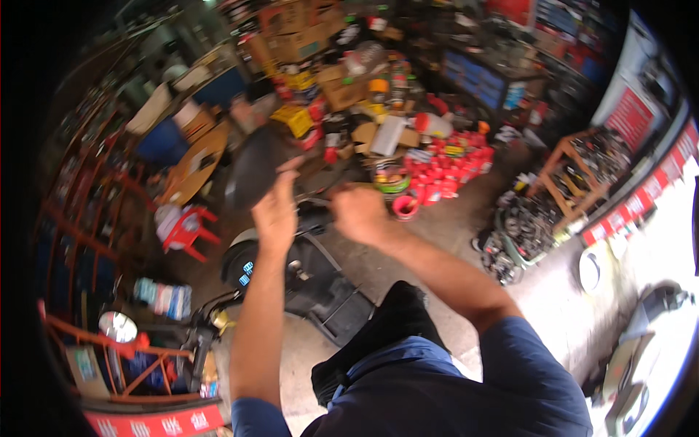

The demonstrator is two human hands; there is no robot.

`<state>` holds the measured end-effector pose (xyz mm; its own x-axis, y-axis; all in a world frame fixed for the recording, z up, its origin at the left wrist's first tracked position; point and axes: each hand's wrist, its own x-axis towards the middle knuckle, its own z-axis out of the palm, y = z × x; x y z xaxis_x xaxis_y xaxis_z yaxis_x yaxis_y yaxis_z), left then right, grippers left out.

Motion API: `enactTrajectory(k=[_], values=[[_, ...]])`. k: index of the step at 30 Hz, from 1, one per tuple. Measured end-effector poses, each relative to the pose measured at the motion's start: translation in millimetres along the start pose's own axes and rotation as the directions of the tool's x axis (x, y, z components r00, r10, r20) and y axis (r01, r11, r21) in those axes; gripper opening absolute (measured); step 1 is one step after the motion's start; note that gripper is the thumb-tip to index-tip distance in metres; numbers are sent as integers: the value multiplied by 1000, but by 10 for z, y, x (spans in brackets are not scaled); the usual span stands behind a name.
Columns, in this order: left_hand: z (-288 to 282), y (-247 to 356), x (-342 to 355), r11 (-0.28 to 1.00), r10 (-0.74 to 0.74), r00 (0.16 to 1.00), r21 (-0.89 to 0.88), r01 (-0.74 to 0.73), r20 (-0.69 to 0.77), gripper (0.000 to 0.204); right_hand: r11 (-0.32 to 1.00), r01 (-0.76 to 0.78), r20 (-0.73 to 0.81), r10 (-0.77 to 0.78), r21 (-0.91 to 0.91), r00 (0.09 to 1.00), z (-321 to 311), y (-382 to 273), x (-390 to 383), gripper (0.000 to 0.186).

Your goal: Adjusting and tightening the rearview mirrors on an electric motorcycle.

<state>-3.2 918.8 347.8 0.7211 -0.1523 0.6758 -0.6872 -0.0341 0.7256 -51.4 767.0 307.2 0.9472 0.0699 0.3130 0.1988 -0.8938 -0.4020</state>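
Observation:
A black scooter (317, 280) with a lit blue display (246, 274) stands in front of me. My left hand (277, 218) is raised over its right handlebar (313, 217), fingers closed round the edge of a dark rear-view mirror (258, 171). The mirror's dark face or shell is tilted up on the far left side of that hand. My right hand (360, 213) is curled just right of the handlebar end. Whatever its fingers hold is blurred and hidden. On the scooter's left side, a second rear-view mirror (118, 326) shows its bright glass.
Red bottles (455, 167) crowd the floor ahead, beside a red tub (405, 207). Cardboard boxes (298, 36) are piled at the back. A red stool (191, 231) stands left, below a wooden board (196, 164). Metal parts fill a crate (520, 229) at the right.

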Motion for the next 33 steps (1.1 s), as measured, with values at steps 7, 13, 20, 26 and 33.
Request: enactTrajectory(k=[7, 13, 20, 26, 33], values=[[21, -63, 10, 997, -48, 999, 54, 48, -2, 16, 992, 107, -199, -93, 62, 976, 154, 226, 39, 23], [-5, -120, 7, 999, -23, 999, -22, 23, 26, 18, 962, 237, -229, -203, 132, 952, 157, 476, 226, 15], [-76, -193, 3, 999, -39, 997, -24, 41, 63, 17, 939, 249, -159, -215, 237, 964, 162, 566, 364, 13], [-35, -138, 20, 998, -23, 999, 57, 21, 43, 22, 950, 214, -183, -174, 228, 968, 119, 531, 319, 13], [-4, -27, -56, 981, -75, 992, 170, 91, -102, 21, 995, 96, -100, -94, 9, 991, 224, 328, 243, 21]])
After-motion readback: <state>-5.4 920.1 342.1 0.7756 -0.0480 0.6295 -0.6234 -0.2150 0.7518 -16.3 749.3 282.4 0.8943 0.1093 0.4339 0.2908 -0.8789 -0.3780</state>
